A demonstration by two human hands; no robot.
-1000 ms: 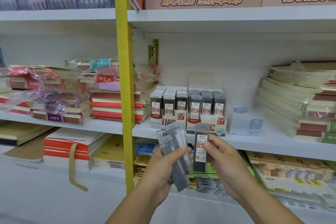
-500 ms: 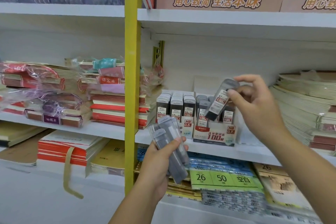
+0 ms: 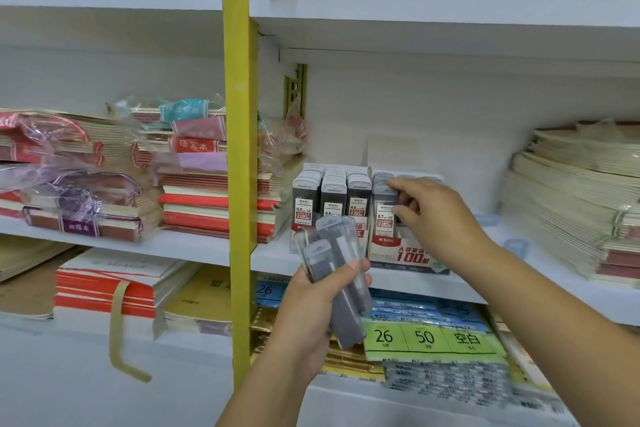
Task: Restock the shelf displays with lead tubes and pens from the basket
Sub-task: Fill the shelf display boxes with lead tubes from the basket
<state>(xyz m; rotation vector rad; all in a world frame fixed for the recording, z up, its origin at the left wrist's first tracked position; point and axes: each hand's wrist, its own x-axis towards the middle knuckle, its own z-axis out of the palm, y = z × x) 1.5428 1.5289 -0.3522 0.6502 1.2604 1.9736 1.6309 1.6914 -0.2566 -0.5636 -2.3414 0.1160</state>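
My left hand (image 3: 311, 308) grips a bundle of several grey lead tubes (image 3: 337, 253), held upright in front of the shelf edge. On the middle shelf stand two display boxes side by side. The 0.5 box (image 3: 332, 198) is packed with tubes in three columns. My right hand (image 3: 440, 218) reaches into the 0.7 box (image 3: 398, 255), its thumb and fingers curled round a lead tube that sits down among the tubes in the box. Only a dark sliver of that tube shows between the fingers. The basket and pens are out of view.
A yellow upright (image 3: 240, 149) divides the shelving just left of the boxes. Wrapped notebook stacks (image 3: 194, 198) fill the left bay, and cream notebooks (image 3: 575, 198) pile at the right. Label packs (image 3: 426, 336) lie on the lower shelf. An upper shelf (image 3: 415, 21) hangs overhead.
My right hand carried a single 0.7 tube from beside the bundle up to the shelf and lowered it into the 0.7 box. My left hand stayed holding the bundle.
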